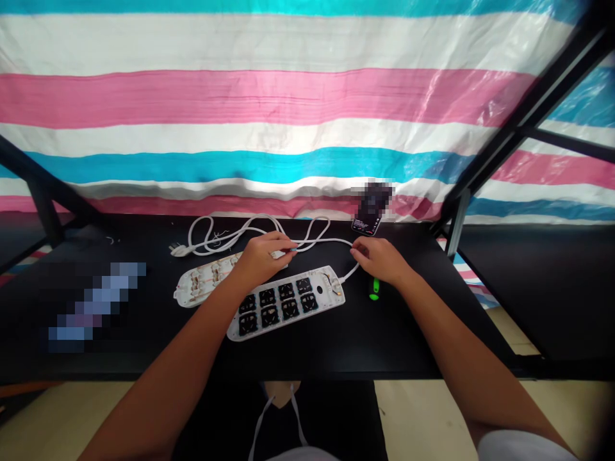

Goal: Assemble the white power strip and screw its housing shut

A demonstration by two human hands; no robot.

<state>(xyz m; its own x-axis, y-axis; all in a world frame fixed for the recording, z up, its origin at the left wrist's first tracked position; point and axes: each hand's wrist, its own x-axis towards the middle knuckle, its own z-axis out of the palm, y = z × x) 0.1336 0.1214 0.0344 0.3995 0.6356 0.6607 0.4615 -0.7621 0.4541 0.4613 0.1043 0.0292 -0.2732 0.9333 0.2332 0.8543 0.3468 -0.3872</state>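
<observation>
A white power cord (327, 241) runs between my two hands above the black table. My left hand (264, 258) pinches the cord with thumb and fingertips close together. At the bend on the other side, my right hand (379, 257) grips it too, between thumb and forefinger. From there the cord curves down into the end of an opened power strip half (288, 301) with rows of black sockets. Behind it, partly covered by my left hand and forearm, lies the other white half (204, 280), showing metal strips inside. The white plug (179, 251) rests to the left of the coiled cord.
A green and black object (373, 289), perhaps a tool handle, lies below my right hand. A phone (369, 218) leans at the back by the striped sheet (269, 96). Black frame bars (480, 153) rise at both sides. A blurred patch covers the table's left.
</observation>
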